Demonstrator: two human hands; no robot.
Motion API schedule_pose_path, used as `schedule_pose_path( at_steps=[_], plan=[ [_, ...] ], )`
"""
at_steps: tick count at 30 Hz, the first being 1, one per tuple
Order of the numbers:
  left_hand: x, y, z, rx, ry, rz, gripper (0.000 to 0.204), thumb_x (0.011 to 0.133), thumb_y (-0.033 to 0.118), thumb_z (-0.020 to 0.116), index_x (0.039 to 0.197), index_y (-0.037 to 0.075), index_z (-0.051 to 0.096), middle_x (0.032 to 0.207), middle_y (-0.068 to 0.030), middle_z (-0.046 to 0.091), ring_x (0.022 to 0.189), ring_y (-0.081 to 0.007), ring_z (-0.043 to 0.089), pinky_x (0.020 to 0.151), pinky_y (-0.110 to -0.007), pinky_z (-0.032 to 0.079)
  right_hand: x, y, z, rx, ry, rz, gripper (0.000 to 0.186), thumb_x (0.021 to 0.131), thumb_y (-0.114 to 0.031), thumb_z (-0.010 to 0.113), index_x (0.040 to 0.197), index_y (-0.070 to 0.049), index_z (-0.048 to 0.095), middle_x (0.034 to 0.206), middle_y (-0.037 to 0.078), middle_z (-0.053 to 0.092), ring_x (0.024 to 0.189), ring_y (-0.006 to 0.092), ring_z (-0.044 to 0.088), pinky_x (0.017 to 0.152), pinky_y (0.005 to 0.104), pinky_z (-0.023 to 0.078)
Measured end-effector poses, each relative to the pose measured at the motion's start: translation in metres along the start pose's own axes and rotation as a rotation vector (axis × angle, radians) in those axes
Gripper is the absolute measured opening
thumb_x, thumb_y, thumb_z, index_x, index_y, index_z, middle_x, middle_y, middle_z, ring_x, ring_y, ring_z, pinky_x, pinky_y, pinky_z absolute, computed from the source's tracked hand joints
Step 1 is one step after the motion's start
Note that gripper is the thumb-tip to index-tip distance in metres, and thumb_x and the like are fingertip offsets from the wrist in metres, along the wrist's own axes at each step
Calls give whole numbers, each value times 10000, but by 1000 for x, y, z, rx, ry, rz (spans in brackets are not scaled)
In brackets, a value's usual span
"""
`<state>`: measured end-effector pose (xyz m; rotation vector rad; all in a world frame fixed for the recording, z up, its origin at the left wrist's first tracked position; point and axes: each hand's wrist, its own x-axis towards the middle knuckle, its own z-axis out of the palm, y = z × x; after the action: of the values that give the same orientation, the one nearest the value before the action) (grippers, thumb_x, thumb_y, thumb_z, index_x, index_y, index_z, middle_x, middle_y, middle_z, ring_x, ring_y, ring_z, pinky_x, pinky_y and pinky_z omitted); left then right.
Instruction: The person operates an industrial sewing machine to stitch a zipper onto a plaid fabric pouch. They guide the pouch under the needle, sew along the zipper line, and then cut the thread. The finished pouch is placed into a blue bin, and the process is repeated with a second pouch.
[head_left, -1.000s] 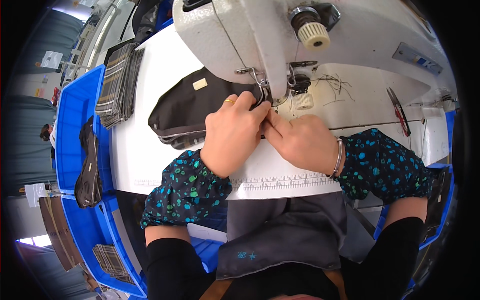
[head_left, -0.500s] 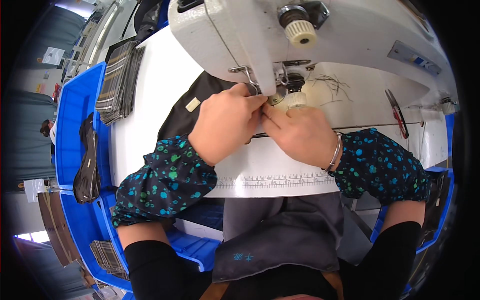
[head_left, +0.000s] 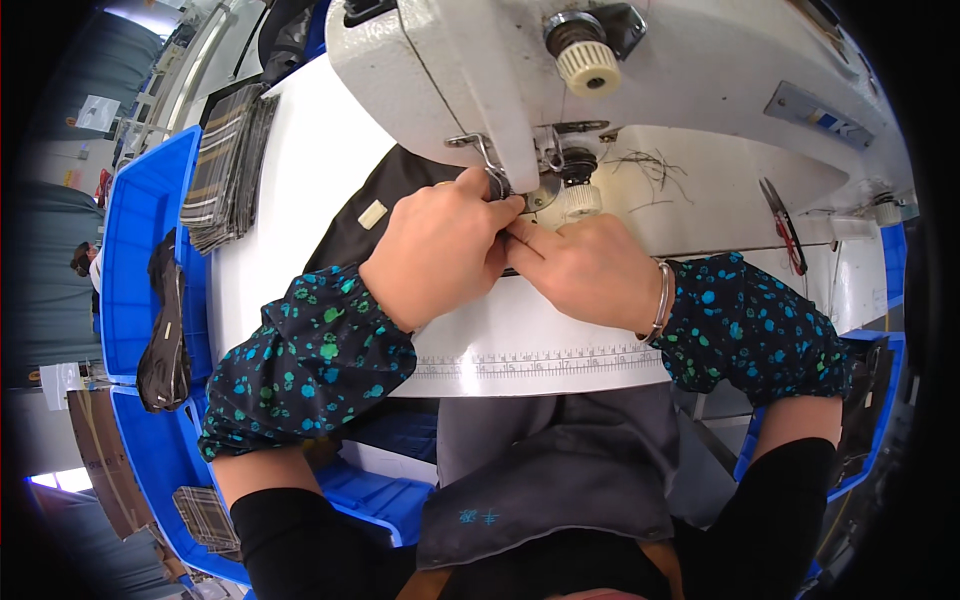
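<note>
A dark piece of fabric with a small cream label lies on the white sewing table, running under my left hand. That hand's thumb and fingers are pinched on the fabric's edge, close to the needle area of the white sewing machine. My right hand, wearing a silver bangle, meets it from the right. Its fingers are pressed together at the same edge, just in front of the presser foot. My fingertips and the hands hide most of the cloth there.
Red-handled scissors and loose thread ends lie right of the needle. A stack of plaid pieces stands on the left. Blue bins hold dark and plaid cloth. A ruler strip runs along the front edge.
The whole view has shifted slightly, so everything sits a little further left. Both hands keep nearly the same place at the needle, still closed on the fabric.
</note>
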<state>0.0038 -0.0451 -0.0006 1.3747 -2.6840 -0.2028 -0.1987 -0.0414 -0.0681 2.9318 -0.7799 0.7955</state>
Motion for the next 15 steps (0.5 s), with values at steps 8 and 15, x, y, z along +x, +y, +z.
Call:
schedule_pose_path(
  at_steps=[8, 15],
  plan=[
    [2, 2, 8, -62, 80, -22, 267, 761, 144, 770, 1002, 30, 759, 897, -189, 659, 793, -380, 696, 691, -468, 573, 0, 8, -2, -77, -6, 33, 131, 838, -101, 663, 964, -70, 678, 1122, 35, 749, 684, 164, 686, 489, 328, 501],
    [3, -13, 7, -252, 172, -7, 300, 818, 137, 802, 1096, 29, 765, 833, -142, 670, 669, -292, 644, 619, -388, 522, 2, 9, -6, -51, 41, 53, 59, 838, -132, 659, 861, -82, 638, 784, 34, 660, 673, 214, 706, 539, 357, 523]
  ],
)
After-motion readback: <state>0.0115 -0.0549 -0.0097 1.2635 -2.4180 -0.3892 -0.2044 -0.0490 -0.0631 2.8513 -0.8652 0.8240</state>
